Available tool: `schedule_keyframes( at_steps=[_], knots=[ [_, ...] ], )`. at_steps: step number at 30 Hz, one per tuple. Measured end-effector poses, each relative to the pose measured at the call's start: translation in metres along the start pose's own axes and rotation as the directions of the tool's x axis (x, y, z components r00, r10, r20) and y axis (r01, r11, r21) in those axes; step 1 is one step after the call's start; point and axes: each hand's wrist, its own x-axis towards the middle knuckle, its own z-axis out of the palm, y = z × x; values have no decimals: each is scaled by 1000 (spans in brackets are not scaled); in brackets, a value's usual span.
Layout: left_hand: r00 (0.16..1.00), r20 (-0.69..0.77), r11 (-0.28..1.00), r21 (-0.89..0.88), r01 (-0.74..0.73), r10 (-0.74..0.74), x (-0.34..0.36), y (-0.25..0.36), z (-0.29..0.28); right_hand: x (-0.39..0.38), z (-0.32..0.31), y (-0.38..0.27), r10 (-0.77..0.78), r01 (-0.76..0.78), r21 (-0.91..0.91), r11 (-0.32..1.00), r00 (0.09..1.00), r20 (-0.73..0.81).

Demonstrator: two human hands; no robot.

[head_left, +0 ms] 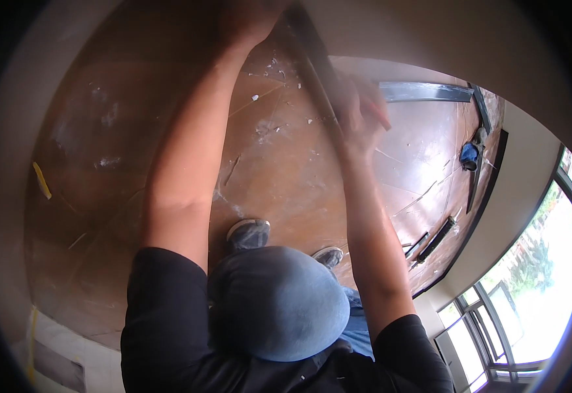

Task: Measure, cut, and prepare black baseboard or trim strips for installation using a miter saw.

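1. Right hand (357, 118): blurred, at the dark strip's near end; a slim reddish stick (379, 114) shows at the fingers. How far the grip is closed, and on what, cannot be told.
2. Left hand (252, 25): shadowed, near the strip's far end; fingers cut off by the top edge, grip cannot be told.
3. Long dark strip (313, 56): one, slanting between the hands, above the floor.
4. Brown floor (286, 177): scuffed, white crumbs scattered.
5. Grey metal channel (427, 92): one, lying right of the hands.
6. Blue-and-black item (469, 156): one, farther right.
7. Yellow strip (41, 180): one, far left.
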Motion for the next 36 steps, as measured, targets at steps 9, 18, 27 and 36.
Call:
schedule_keyframes(
  at_steps=[9, 18, 27, 36],
  knots=[
    [1000, -15, 999, 33, 9, -9, -2, 7, -2, 14, 30, 29, 29, -50, -125, 991, 986, -164],
    [1000, 11, 999, 48, 22, -22, -2, 8, -2, 18, 32, 42, -114, 80, -206, 975, 981, -156],
    [1000, 6, 998, 58, 13, -13, -1, 6, -2, 21, 34, 44, -156, 115, -236, 965, 974, -165],
    [1000, -21, 999, 51, -2, 3, -3, 7, -3, 19, 33, 51, -179, 134, -338, 931, 978, -104]
  ],
)
